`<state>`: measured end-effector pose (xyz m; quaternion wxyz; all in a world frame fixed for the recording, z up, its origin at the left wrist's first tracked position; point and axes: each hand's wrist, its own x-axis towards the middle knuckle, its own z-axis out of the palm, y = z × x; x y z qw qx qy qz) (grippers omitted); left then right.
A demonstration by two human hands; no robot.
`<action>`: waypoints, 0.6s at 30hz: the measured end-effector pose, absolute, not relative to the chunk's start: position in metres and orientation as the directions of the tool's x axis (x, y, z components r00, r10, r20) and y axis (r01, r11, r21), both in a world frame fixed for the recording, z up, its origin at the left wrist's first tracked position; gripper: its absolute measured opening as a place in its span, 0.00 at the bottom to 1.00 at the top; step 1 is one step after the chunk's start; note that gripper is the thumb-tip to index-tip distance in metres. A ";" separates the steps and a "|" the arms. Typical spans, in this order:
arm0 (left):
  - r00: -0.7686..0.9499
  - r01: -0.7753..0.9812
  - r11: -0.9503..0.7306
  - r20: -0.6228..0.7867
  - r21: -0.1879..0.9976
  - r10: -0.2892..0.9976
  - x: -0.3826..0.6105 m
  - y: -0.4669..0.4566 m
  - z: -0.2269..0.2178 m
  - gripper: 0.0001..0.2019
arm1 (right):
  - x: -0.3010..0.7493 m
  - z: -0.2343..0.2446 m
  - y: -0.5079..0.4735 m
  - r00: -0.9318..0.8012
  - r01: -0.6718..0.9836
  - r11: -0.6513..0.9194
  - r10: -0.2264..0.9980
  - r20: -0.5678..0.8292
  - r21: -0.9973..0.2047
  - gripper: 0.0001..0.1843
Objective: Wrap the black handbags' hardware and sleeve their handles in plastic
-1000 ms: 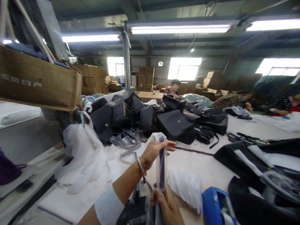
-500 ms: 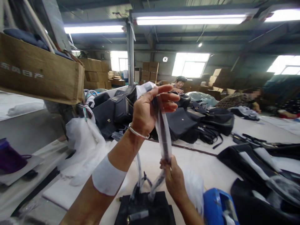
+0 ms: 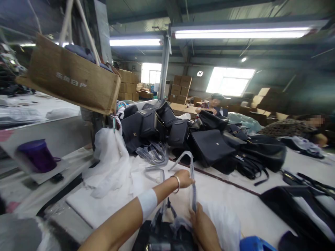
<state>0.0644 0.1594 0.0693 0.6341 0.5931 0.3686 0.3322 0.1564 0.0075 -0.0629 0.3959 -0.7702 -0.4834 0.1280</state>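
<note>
A black handbag lies at the bottom centre, its straps wrapped in thin translucent film. One wrapped strap rises from it and bends over at the top. My left hand, with a bangle at the wrist and a white band on the forearm, is closed around this strap partway up. Lower down, close to the bag, my right hand grips the same strap; its fingertips are partly hidden. White tissue sheets lie just right of my right hand.
Black bags are heaped across the table's far side. White wrapping hangs at left, under a brown tote. A purple cup stands far left, a blue container at bottom right. Co-workers sit beyond.
My left hand has come down from its raised, spread-finger position and closed on the strap. My right hand has moved lower, nearer the bag. The view has turned slightly left.
</note>
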 end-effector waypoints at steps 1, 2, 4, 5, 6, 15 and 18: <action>0.462 0.052 0.051 -0.070 0.997 0.884 0.049 0.155 0.054 0.11 | 0.154 -0.057 0.006 0.472 0.716 -0.209 0.848 0.242 -0.666 0.15; 0.403 0.081 0.029 -0.059 0.996 0.913 0.031 0.152 0.041 0.10 | 0.149 -0.050 0.006 0.434 0.792 -0.196 0.848 0.306 -0.579 0.15; 0.245 0.119 0.007 -0.036 0.993 0.969 -0.006 0.147 0.022 0.08 | 0.133 -0.035 0.010 0.320 0.908 -0.154 0.853 0.411 -0.389 0.15; 0.159 0.132 0.016 -0.037 0.991 0.986 -0.023 0.146 0.016 0.07 | 0.122 -0.029 0.015 0.263 0.936 -0.122 0.866 0.426 -0.330 0.14; 0.093 0.141 0.041 -0.054 0.989 0.994 -0.037 0.145 0.011 0.07 | 0.110 -0.025 0.021 0.214 0.948 -0.087 0.887 0.410 -0.308 0.13; 0.309 -0.051 0.358 -0.326 0.932 0.893 -0.045 0.141 0.021 0.17 | 0.030 -0.033 0.041 0.032 0.986 0.031 0.930 0.367 -0.163 0.12; 0.340 -0.155 0.302 -0.236 0.941 0.910 -0.036 0.134 0.036 0.20 | 0.028 -0.039 0.022 0.003 0.910 0.151 0.929 0.371 -0.386 0.13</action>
